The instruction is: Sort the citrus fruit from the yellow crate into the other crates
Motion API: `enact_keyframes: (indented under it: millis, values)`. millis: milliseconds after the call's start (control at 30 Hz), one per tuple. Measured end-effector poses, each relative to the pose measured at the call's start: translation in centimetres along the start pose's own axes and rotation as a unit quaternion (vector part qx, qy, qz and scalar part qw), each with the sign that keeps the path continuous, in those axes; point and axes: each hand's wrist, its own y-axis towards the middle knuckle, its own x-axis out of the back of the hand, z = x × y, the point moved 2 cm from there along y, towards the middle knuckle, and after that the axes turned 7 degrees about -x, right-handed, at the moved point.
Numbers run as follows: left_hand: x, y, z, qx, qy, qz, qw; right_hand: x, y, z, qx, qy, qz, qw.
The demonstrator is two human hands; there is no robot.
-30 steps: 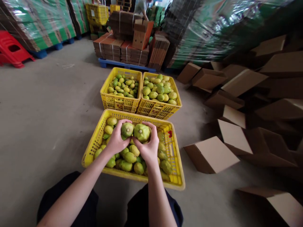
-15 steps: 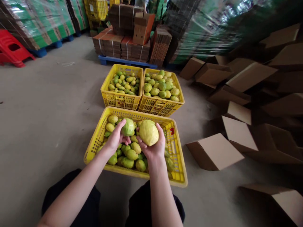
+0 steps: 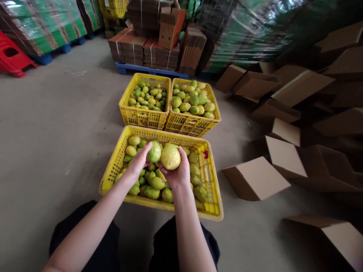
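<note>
My left hand [image 3: 138, 164] is closed around a green lemon [image 3: 154, 152], thumb on its upper left side. In my right hand [image 3: 178, 172] sits a larger, rough-skinned yellow lemon [image 3: 170, 157], cupped from below with the thumb at its right. The two fruits are side by side, almost touching, above a shallow yellow crate [image 3: 217, 204]. Many green and yellow lemons [image 3: 156, 183] lie loose in that crate, partly hidden by my hands and forearms.
Behind stand two yellow crates of similar fruit, a left one [image 3: 141, 116] and a right one [image 3: 188, 124]. Cardboard boxes [image 3: 256, 179] lie scattered on the right. Flattened cartons [image 3: 129, 49] are stacked on a blue pallet [image 3: 150, 70]. A red stool [image 3: 13, 56] is at far left.
My right hand has moved left with the yellow lemon, bringing it close to the green one. My left hand still holds the green lemon. The view has shifted slightly.
</note>
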Motion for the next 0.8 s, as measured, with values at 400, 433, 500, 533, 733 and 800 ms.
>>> enact_keyframes:
  millis: [400, 433, 500, 533, 733, 800]
  values:
    - [0.0, 0.3, -0.8, -0.069, -0.035, 0.024, 0.997, 0.1, -0.2, 1.1, 0.061, -0.055, -0.017, 0.996]
    - [-0.2, 0.1, -0.7, -0.073, -0.037, 0.035, 0.996, 0.2, -0.1, 1.1, 0.060, -0.054, -0.014, 0.997]
    - [-0.5, -0.2, -0.3, -0.087, -0.026, 0.052, 0.994, 0.2, 0.1, 1.0, 0.069, -0.042, -0.017, 0.997]
    - [-0.6, -0.3, -0.2, -0.094, -0.011, 0.052, 0.994, 0.2, 0.1, 0.9, 0.078, -0.038, -0.020, 0.996]
    - [0.2, -0.3, 0.2, -0.140, 0.117, -0.020, 0.983, 0.3, 0.4, 0.7, 0.071, -0.059, -0.002, 0.996]
    - [0.4, 0.0, 0.3, -0.150, 0.115, -0.035, 0.981, 0.4, 0.4, 0.7, 0.070, -0.062, -0.010, 0.996]
